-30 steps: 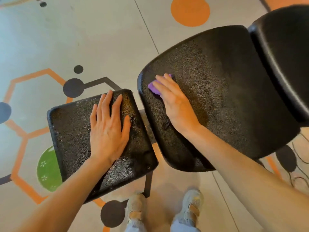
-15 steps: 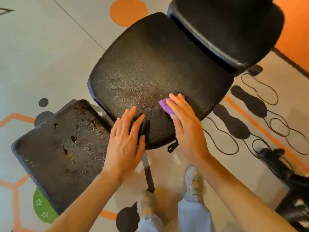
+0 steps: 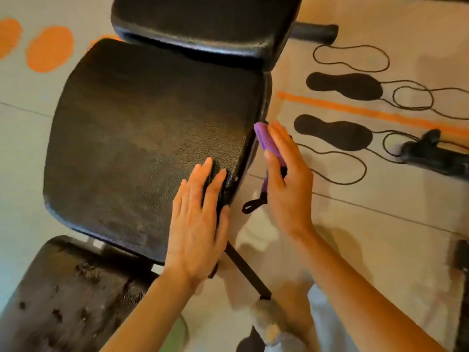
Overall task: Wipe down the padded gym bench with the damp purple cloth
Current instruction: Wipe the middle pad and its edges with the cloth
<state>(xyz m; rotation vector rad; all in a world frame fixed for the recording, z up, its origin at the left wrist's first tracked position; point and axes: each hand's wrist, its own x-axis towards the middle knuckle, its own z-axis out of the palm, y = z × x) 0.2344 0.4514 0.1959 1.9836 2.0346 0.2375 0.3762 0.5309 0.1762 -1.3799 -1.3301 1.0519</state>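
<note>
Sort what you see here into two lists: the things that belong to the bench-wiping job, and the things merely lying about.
Belong to the job:
purple cloth, pressed by the right hand to the pad's side edge
middle bench pad, steadied by the left hand
pitted near pad
far pad

Lying about:
black strap loop
dark equipment on the floor
</note>
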